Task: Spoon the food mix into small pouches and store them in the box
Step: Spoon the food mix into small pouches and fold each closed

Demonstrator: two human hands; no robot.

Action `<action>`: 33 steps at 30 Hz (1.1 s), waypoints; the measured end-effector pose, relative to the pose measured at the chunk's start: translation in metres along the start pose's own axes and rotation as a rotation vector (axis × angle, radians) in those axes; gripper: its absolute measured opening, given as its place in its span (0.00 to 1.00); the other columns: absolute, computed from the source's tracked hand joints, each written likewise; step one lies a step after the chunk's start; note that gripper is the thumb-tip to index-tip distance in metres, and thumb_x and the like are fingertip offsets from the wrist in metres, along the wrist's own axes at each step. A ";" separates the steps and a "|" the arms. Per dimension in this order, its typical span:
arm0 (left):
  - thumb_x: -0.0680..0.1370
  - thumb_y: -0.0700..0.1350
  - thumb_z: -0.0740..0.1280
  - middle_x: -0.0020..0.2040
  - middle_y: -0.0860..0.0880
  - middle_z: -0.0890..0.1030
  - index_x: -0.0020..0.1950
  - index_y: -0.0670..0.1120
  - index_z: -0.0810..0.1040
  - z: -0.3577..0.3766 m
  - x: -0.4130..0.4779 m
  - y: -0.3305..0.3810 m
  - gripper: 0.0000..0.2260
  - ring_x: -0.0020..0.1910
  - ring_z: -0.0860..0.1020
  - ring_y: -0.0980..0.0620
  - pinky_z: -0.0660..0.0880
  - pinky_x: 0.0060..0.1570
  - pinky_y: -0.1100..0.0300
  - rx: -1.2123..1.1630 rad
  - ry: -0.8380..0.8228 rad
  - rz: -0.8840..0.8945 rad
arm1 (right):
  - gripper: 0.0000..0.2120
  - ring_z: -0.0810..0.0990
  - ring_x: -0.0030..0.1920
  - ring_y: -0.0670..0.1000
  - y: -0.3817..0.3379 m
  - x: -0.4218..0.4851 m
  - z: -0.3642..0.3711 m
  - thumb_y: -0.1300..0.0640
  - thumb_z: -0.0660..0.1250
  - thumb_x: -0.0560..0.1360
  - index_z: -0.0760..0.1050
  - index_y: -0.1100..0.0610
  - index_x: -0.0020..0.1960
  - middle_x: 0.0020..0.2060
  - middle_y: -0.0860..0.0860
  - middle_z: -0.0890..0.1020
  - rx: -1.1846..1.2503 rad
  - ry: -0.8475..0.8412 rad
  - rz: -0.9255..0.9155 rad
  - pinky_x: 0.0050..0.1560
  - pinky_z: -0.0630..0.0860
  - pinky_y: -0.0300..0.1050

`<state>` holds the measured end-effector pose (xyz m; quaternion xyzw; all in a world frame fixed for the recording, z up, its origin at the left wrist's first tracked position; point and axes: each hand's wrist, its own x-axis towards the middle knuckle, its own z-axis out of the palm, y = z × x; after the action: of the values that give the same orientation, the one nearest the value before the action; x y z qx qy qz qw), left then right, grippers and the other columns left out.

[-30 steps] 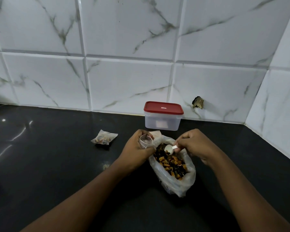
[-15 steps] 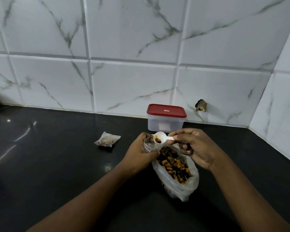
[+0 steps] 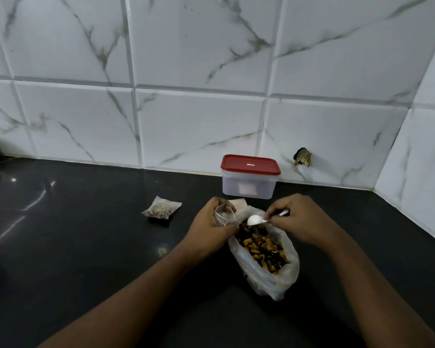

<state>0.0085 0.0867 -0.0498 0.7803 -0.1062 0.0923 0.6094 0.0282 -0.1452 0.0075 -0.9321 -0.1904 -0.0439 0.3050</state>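
1. Head view, work surface: a black counter [image 3: 86,247] meets a white, marble-patterned tiled wall [image 3: 186,121].
2. Head view, left hand [image 3: 210,226]: the fingers are curled round a clear small pouch [image 3: 222,216]. They hold its open mouth up at the far left edge of the plastic bag [image 3: 288,275].
3. Head view, right hand [image 3: 300,219]: the fingertips pinch the handle of a white spoon [image 3: 255,219]. The spoon bowl points toward the left hand, above the far end of the bag and just beside the pouch mouth. Whether the bowl carries food cannot be told.
4. Head view, hand relation: the hands are apart, each gripping its own item.
5. Head view, food mix [image 3: 261,247]: orange and dark pieces lie in the open plastic bag, which rests on the counter between the forearms.
6. Head view, box [image 3: 249,187]: translucent, with its red lid [image 3: 250,165] fitted. It stands against the wall behind the hands, not touching them.
7. Head view, filled pouch [image 3: 162,210]: it lies flat on the counter, left of the left hand and apart from it.
8. Head view, wall: a dark fitting [image 3: 302,156] sits to the right of the box.
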 end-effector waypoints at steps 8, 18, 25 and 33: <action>0.74 0.32 0.72 0.50 0.46 0.84 0.57 0.45 0.78 0.001 -0.001 0.002 0.15 0.46 0.84 0.51 0.83 0.49 0.52 -0.032 0.016 0.003 | 0.09 0.82 0.40 0.38 0.000 0.004 0.011 0.59 0.70 0.78 0.88 0.50 0.53 0.43 0.43 0.86 -0.153 -0.059 0.025 0.40 0.79 0.34; 0.74 0.33 0.72 0.50 0.46 0.84 0.57 0.46 0.78 0.001 0.000 0.000 0.15 0.47 0.85 0.49 0.84 0.51 0.47 -0.025 0.013 0.007 | 0.08 0.84 0.41 0.43 -0.001 0.004 0.010 0.57 0.69 0.78 0.87 0.50 0.48 0.42 0.44 0.86 -0.163 -0.049 0.072 0.40 0.77 0.36; 0.74 0.33 0.72 0.51 0.47 0.84 0.57 0.46 0.78 0.000 -0.001 0.001 0.15 0.48 0.85 0.52 0.84 0.51 0.50 -0.016 0.004 0.010 | 0.08 0.86 0.38 0.46 0.002 0.003 0.015 0.60 0.68 0.79 0.86 0.56 0.45 0.36 0.50 0.88 0.228 -0.016 0.222 0.44 0.77 0.46; 0.74 0.33 0.73 0.51 0.50 0.83 0.58 0.46 0.78 0.000 -0.002 0.002 0.15 0.47 0.84 0.56 0.82 0.47 0.60 -0.020 -0.006 0.013 | 0.08 0.69 0.26 0.44 0.012 0.006 0.006 0.63 0.67 0.78 0.86 0.62 0.47 0.37 0.58 0.86 0.589 0.094 0.428 0.27 0.63 0.38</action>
<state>0.0060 0.0864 -0.0482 0.7739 -0.1138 0.0928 0.6161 0.0381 -0.1481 -0.0029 -0.8201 0.0187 0.0350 0.5709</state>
